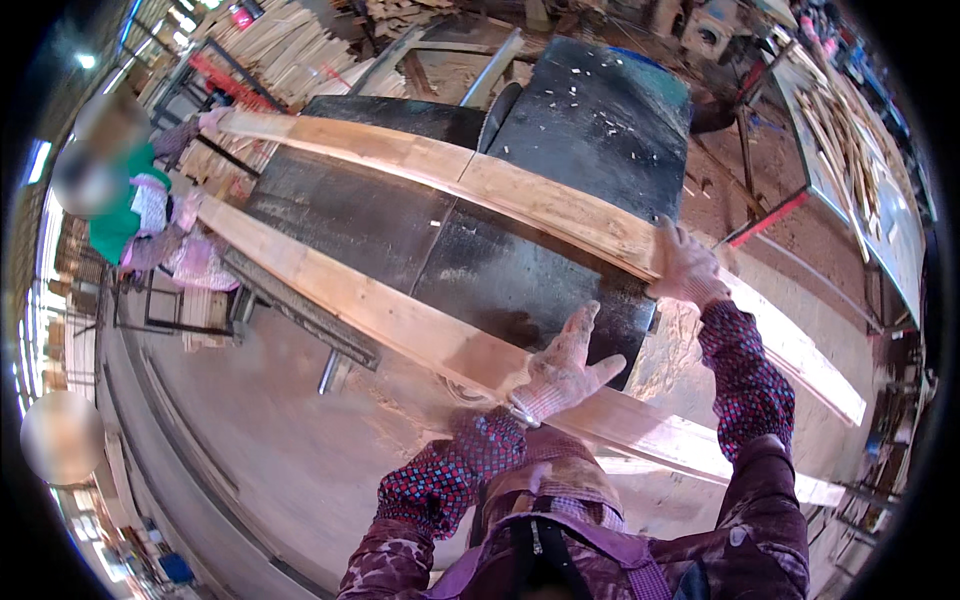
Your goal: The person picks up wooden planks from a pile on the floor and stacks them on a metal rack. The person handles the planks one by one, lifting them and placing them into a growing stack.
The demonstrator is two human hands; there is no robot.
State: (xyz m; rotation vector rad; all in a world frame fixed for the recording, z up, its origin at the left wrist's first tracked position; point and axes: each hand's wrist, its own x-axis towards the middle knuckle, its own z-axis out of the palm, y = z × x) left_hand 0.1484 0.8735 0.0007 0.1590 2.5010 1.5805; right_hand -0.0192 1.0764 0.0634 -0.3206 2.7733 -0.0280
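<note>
My right hand (690, 268) grips the far plank (560, 205), running ten-to-four o'clock, while my left hand (562, 372) splays wide over the near plank (385, 308).

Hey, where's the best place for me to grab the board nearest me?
I'd take the near board by its long edges, just right of your left hand, coming from above: it's long and flat, and that stretch juts past the black table, so its edges look easier to reach.
</note>
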